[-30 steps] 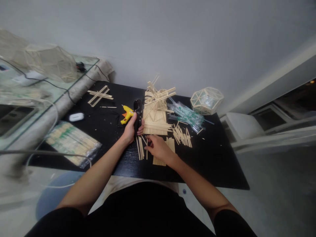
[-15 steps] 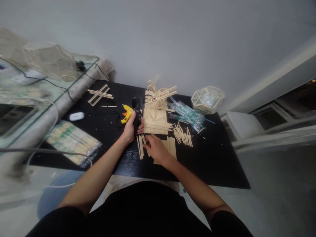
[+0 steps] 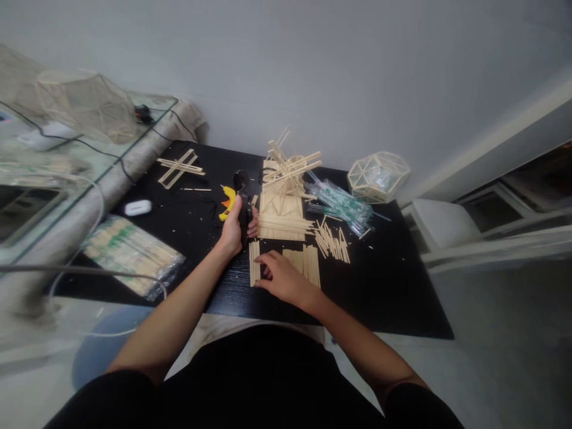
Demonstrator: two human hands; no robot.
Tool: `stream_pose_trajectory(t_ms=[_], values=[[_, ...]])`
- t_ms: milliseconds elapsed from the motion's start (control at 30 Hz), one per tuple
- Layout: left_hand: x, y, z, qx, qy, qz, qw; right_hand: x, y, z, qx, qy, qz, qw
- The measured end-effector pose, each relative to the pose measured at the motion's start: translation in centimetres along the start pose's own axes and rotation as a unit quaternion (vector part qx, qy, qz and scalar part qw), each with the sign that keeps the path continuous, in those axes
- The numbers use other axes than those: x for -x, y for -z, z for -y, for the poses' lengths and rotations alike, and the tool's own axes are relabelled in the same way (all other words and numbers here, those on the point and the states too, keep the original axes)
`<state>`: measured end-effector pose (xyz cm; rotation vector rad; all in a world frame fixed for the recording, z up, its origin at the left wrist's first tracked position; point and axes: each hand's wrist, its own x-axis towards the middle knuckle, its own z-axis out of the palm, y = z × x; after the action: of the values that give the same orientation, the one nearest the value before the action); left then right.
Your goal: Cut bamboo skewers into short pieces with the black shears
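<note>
- On the black table [image 3: 379,292], near edge: narrow row of sticks [image 3: 254,262], lying side by side; wider row of sticks [image 3: 311,265] just right of it, partly behind the right hand [image 3: 286,277].
- Right hand: thumb and forefinger apart, tips at the narrow row's right edge; can't tell if any stick is pinched.
- Left hand [image 3: 232,229]: fingers wrapped round a black tool [image 3: 244,201], ring-shaped end up; exact type unclear.
- Yellow glue gun [image 3: 229,193] just left of the tool, partly covered by left hand.
- Beyond hands: flat stick panel [image 3: 281,205], crossed bundles [image 3: 297,171] piled on its far end, crowding the middle.
- Right side: loose short sticks [image 3: 333,243], clear-and-green wrappers [image 3: 344,205], polyhedron frame [image 3: 379,173] near the wall.
- Left side: crossed sticks [image 3: 181,167], white case [image 3: 138,207], bagged sticks [image 3: 129,253].
- Tabletop dark, wood-grained, scattered with small scraps.
- Room: plain grey wall [image 3: 313,71]; glass-topped surface [image 3: 154,113] at left with blurry stick frames [image 3: 89,107], cables; blue round seat [image 3: 100,351] below.
</note>
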<state>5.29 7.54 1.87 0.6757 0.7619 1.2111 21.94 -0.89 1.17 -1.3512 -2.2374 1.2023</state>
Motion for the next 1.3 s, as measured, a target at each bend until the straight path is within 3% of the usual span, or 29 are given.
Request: stream_pose_trajectory(t_ms=[167,567,833,1300], values=[[0.0,-0.1,0.0,0.000,-0.003,-0.006,1.000,0.3,-0.1,0.0,0.034,0.014,0.037,0.999],[-0.3,0.3,0.3,-0.019,-0.016,-0.019,1.000,0.1,0.3,0.7,0.092,0.026,0.047,0.994],[-0.9,0.8,1.5,-0.111,-0.124,-0.045,0.985,0.4,-0.2,0.5,0.070,0.033,0.028,0.997],[-1.2,1.3,2.6,-0.137,-0.091,-0.023,0.986,0.4,-0.3,0.4,0.075,0.045,0.022,0.996]])
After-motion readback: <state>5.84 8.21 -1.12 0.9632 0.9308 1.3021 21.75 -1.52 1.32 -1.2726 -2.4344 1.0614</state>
